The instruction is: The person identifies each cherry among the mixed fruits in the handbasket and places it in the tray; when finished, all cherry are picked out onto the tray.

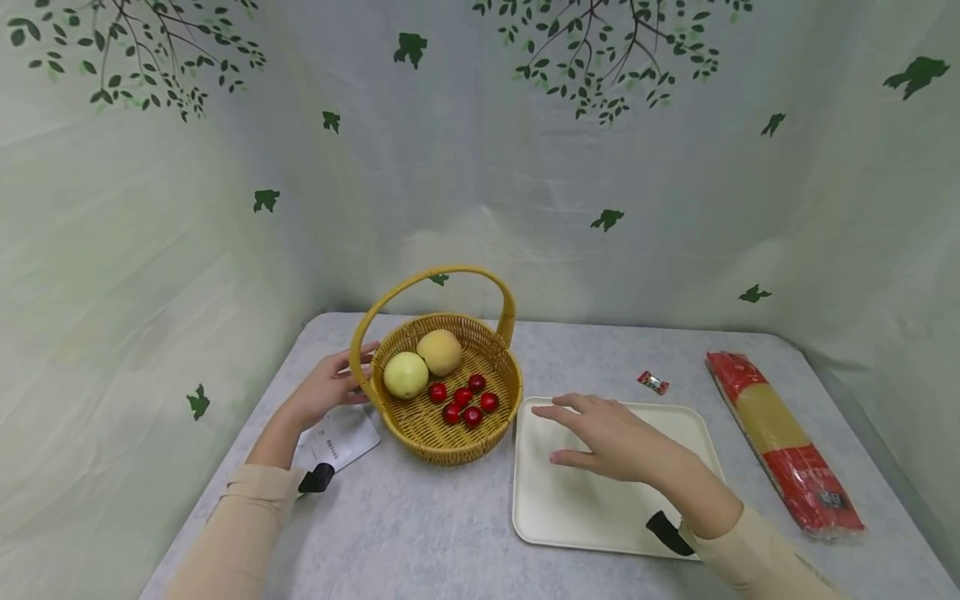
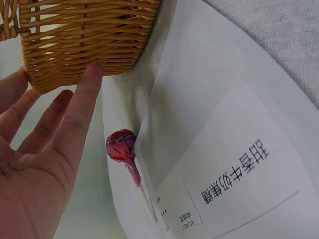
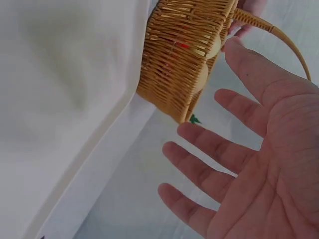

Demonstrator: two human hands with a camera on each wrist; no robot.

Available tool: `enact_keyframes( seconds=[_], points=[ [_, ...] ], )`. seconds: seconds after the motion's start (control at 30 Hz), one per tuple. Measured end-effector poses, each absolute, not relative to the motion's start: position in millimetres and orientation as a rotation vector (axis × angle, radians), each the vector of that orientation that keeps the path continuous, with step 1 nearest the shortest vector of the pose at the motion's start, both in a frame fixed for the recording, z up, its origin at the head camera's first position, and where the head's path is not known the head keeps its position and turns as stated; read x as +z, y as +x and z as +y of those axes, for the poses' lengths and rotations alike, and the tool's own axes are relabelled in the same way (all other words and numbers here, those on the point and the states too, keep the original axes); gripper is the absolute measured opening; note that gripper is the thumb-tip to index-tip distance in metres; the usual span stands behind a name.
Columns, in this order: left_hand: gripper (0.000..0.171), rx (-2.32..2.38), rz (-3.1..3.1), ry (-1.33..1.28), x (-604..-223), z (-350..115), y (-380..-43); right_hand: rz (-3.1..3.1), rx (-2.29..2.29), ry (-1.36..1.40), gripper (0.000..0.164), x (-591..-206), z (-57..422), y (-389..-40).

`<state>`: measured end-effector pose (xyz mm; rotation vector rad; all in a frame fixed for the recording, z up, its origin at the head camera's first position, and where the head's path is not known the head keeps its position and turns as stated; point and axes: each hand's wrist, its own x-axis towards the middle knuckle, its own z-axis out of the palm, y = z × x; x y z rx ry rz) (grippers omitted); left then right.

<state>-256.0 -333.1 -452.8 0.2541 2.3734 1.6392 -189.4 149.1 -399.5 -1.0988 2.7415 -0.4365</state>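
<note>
A yellow wicker basket point(image 1: 450, 450) with a tall handle stands mid-table, holding two pale round fruits point(image 1: 406, 375) and several red cherries point(image 1: 462, 396). At its left side my left hand point(image 1: 330, 390) has its fingers extended against or just beside the wicker wall; contact is hard to confirm. My right hand point(image 1: 611, 435) hovers above a cream tray point(image 1: 570, 521), fingers spread, with nothing in it. In the right wrist view its palm faces the basket point(image 3: 179, 55), apart from it.
Below my left hand lies a white printed packet point(image 2: 224, 149), with a lollipop point(image 2: 122, 147) beside it. Behind the tray is a small red wrapped candy point(image 1: 653, 382). A long red-and-yellow plastic package point(image 1: 783, 442) lies at the table's right. Leaf-printed curtains point(image 1: 480, 167) surround the table.
</note>
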Motion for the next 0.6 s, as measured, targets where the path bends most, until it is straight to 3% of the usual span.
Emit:
enact_keyframes(
  seconds=[0.27, 0.6],
  points=[
    [0.061, 1.695, 2.307, 0.208, -456, -335, -256, 2.657, -0.441, -1.246, 0.042, -393, 112, -224],
    [0.061, 1.712, 2.27, 0.171, -454, -335, -259, 2.513, -0.468, -1.278, 0.035, -383, 63, -265]
  ],
)
